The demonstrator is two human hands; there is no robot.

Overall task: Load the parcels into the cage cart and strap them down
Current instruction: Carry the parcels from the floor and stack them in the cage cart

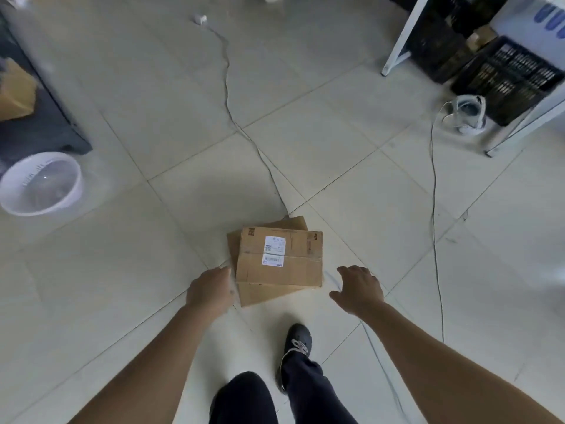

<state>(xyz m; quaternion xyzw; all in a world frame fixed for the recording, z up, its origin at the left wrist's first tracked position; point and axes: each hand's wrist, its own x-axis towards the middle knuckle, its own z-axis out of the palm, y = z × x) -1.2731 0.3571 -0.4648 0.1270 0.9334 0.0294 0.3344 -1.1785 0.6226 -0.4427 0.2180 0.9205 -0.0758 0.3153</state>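
Two flat cardboard parcels lie stacked on the tiled floor in front of me. The top parcel (279, 257) carries white shipping labels and is taped along its middle. The lower parcel (263, 293) is turned slightly and sticks out at the near left and far side. My left hand (211, 289) reaches down just left of the stack, fingers relaxed, close to its left edge and holding nothing. My right hand (359, 289) hovers to the right of the stack, fingers spread, apart from the cardboard. No cage cart or strap can be made out for certain.
A white plastic bucket (41, 183) stands at the left beside a dark platform (39, 127) carrying a brown box (15, 93). Thin cables (227, 96) run across the floor. Black crates (504, 78) sit under a white-legged table at the right, near a small white device (469, 113). My shoe (298, 339) is just behind the parcels.
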